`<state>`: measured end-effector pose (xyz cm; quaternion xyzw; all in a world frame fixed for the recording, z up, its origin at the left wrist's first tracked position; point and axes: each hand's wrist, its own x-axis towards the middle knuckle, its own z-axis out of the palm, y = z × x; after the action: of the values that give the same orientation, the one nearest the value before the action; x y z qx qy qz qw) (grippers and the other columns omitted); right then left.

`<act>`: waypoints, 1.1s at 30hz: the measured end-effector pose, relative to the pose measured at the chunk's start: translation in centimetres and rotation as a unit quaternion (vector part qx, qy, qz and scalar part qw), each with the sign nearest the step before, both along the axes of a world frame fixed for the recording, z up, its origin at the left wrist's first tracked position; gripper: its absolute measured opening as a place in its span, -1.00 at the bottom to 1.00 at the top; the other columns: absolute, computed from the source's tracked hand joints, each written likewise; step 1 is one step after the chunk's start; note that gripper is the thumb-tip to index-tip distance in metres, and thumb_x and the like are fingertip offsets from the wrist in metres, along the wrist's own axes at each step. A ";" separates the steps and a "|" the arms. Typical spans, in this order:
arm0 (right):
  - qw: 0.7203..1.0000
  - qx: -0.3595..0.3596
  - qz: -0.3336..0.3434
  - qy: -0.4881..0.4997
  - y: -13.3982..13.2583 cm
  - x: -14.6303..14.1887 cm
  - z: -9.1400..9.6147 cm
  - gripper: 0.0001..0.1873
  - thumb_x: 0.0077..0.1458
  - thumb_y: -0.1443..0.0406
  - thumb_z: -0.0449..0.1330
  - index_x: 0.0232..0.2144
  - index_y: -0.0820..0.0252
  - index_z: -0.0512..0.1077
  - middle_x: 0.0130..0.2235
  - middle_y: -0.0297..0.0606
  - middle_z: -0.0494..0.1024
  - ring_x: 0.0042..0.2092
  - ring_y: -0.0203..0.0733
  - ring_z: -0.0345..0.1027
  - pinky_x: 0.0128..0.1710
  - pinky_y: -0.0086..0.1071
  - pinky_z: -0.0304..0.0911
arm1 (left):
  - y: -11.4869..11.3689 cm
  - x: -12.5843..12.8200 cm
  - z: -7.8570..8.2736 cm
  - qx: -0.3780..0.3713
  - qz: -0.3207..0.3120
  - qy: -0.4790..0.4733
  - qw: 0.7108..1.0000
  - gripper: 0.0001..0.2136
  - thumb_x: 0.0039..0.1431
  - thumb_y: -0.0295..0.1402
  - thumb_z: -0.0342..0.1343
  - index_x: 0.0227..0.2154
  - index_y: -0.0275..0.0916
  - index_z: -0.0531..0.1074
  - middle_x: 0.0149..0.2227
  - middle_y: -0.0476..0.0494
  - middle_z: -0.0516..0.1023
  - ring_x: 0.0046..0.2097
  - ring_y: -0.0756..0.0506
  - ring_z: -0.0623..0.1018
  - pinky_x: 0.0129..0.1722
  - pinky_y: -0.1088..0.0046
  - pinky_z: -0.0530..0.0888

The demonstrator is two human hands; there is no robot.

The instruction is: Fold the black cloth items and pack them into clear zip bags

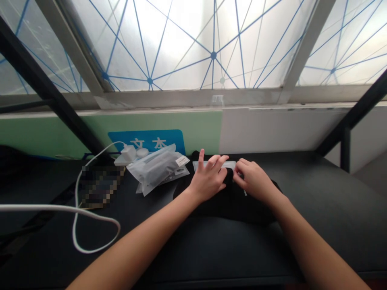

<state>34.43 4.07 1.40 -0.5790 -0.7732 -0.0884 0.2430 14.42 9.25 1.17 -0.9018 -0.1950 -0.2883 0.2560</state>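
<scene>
Black folded fabric [232, 207], probably a garment, is laid on a dark padded bench top [317, 189], and a pale translucent strip [213, 164] is placed along its upper edge, between both hands, which are kept close together but not touching. The left hand [207, 179] is spread open over the fabric, with its fingers [220, 161] laid across the strip and the index finger lifted a little. The right hand [252, 179] is brought to the right end of the strip, where its fingertips [237, 169] are gathered, but whether the strip is really clamped there cannot be told, because it is hidden by the fingers. It is judged that the strip could slide, since a thin smooth piece may have little grip on soft fabric, and it could be turned or lost among the folds if the pressure of the fingers is released unevenly. The fabric could also be dragged, as it seems to be only lying loose on the bench. Clear zip bags [154, 167] with white contents are piled just beside the left hand and could be pushed by the wrist. Farther left, a white charger [128, 153] is joined to a white cable [76, 193], whose long loop lies near the left forearm [142, 237], so the cable could be caught by the arm and the charger could be pulled from its place
</scene>
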 end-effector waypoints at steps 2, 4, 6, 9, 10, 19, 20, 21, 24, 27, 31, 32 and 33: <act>0.999 -0.036 0.000 0.021 0.1 0.5 -0.1 -0.87 0.21 0.37 0.08 -0.40 0.13 0.32 -0.32 -0.23 0.41 -0.31 -0.15 0.30 -0.28 -0.31 0.17 | -0.2 -0.7 -0.5 -0.034 -0.017 0.034 0.999 -0.63 0.15 -0.18 0.24 -0.04 -0.27 0.50 0.33 -0.30 0.31 0.27 -0.34 0.31 0.41 -0.26 -0.32; 0.997 -0.065 0.012 0.038 0.2 1.1 -0.3 -0.91 0.19 0.37 0.10 -0.38 0.13 0.33 -0.27 -0.20 0.41 -0.24 -0.11 0.33 -0.22 -0.31 0.22 | -0.3 -1.5 -0.9 -0.062 -0.020 0.063 0.996 -0.47 0.14 -0.12 0.25 0.11 -0.29 0.42 0.37 -0.34 0.24 0.32 -0.35 0.26 0.41 -0.25 -0.30; 0.994 -0.086 0.035 0.049 0.2 1.7 -0.5 -0.93 0.13 0.39 0.14 -0.35 0.12 0.34 -0.22 -0.20 0.42 -0.19 -0.09 0.33 -0.17 -0.29 0.24 | -0.4 -2.0 -0.9 -0.069 -0.008 0.081 0.994 -0.41 0.14 -0.13 0.27 0.19 -0.29 0.35 0.40 -0.35 0.18 0.35 -0.36 0.22 0.40 -0.27 -0.28; 0.987 -0.128 0.067 0.077 0.2 2.6 -0.9 -0.81 0.04 0.44 0.19 -0.29 0.11 0.32 -0.21 -0.26 0.41 -0.22 -0.14 0.33 -0.21 -0.33 0.25 | -0.2 -2.0 -0.5 -0.053 0.006 0.097 0.994 -0.41 0.12 -0.21 0.32 0.19 -0.28 0.35 0.44 -0.35 0.09 0.37 -0.37 0.18 0.39 -0.31 -0.25; 0.984 -0.140 0.072 0.088 0.2 2.8 -1.1 -0.78 0.03 0.45 0.19 -0.28 0.11 0.31 -0.21 -0.28 0.42 -0.24 -0.17 0.33 -0.23 -0.35 0.24 | -0.1 -1.9 -0.3 -0.048 0.006 0.101 0.994 -0.41 0.11 -0.21 0.33 0.18 -0.29 0.35 0.45 -0.35 0.06 0.38 -0.37 0.17 0.39 -0.31 -0.24; 0.985 -0.128 0.032 0.115 0.9 2.5 -0.9 -0.86 0.06 0.48 0.21 -0.39 0.14 0.39 -0.35 -0.31 0.48 -0.34 -0.20 0.34 -0.31 -0.38 0.20 | 1.3 -0.8 -2.1 0.000 0.018 0.060 0.998 -0.77 0.16 -0.34 0.24 -0.13 -0.26 0.53 0.37 -0.31 0.26 0.32 -0.33 0.29 0.36 -0.35 -0.41; 0.985 -0.125 0.029 0.115 0.8 2.3 -0.8 -0.87 0.06 0.47 0.22 -0.41 0.15 0.40 -0.36 -0.30 0.48 -0.34 -0.20 0.34 -0.32 -0.38 0.19 | 1.3 -0.6 -2.2 0.007 0.022 0.045 0.999 -0.80 0.16 -0.36 0.22 -0.15 -0.26 0.54 0.36 -0.31 0.27 0.31 -0.33 0.31 0.35 -0.34 -0.44; 0.985 -0.121 0.027 0.116 0.7 2.2 -0.6 -0.88 0.06 0.46 0.22 -0.41 0.15 0.40 -0.37 -0.31 0.48 -0.35 -0.20 0.34 -0.33 -0.38 0.19 | 1.3 -0.4 -2.2 0.014 0.029 0.025 0.999 -0.83 0.17 -0.37 0.20 -0.18 -0.26 0.55 0.36 -0.30 0.29 0.29 -0.33 0.32 0.34 -0.34 -0.47; 0.988 -0.100 0.019 0.114 0.2 1.9 -0.2 -0.90 0.09 0.40 0.22 -0.42 0.14 0.38 -0.39 -0.32 0.48 -0.37 -0.21 0.34 -0.35 -0.38 0.17 | 1.2 0.6 -1.6 0.042 0.057 -0.028 0.997 -0.88 0.22 -0.41 0.13 -0.26 -0.27 0.56 0.32 -0.29 0.35 0.26 -0.32 0.36 0.34 -0.32 -0.49; 0.992 -0.080 0.018 0.099 -0.1 1.5 0.1 -0.90 0.11 0.38 0.20 -0.43 0.13 0.35 -0.40 -0.32 0.47 -0.39 -0.22 0.32 -0.37 -0.39 0.15 | 1.3 1.6 -1.2 0.070 0.067 -0.038 0.995 -0.83 0.27 -0.48 0.06 -0.31 -0.26 0.58 0.26 -0.27 0.42 0.22 -0.30 0.38 0.34 -0.33 -0.48; 0.992 -0.094 0.046 0.065 -0.4 0.9 0.2 -0.87 0.12 0.40 0.17 -0.44 0.13 0.33 -0.38 -0.31 0.48 -0.36 -0.22 0.33 -0.36 -0.39 0.14 | 1.7 2.6 -1.9 0.083 0.060 0.007 0.995 -0.78 0.30 -0.51 0.03 -0.33 -0.26 0.60 0.21 -0.26 0.46 0.17 -0.28 0.40 0.32 -0.36 -0.50; 0.992 -0.100 0.051 0.061 -0.5 0.8 0.2 -0.87 0.12 0.41 0.17 -0.44 0.12 0.33 -0.37 -0.30 0.49 -0.36 -0.22 0.34 -0.35 -0.39 0.14 | 1.9 2.7 -2.1 0.077 0.062 0.014 0.995 -0.78 0.31 -0.51 0.03 -0.32 -0.27 0.60 0.21 -0.27 0.46 0.17 -0.29 0.40 0.32 -0.38 -0.49; 0.992 -0.105 0.050 0.058 -0.5 0.7 0.2 -0.87 0.11 0.41 0.17 -0.44 0.12 0.34 -0.36 -0.30 0.49 -0.35 -0.21 0.35 -0.35 -0.39 0.14 | 2.0 2.9 -2.3 0.065 0.067 0.018 0.995 -0.78 0.31 -0.50 0.03 -0.31 -0.28 0.60 0.21 -0.28 0.46 0.16 -0.30 0.41 0.32 -0.41 -0.44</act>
<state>35.11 3.60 1.61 -0.5657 -0.7910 0.0393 0.2296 17.27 11.24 -1.13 -0.8732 -0.2310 -0.2659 0.3368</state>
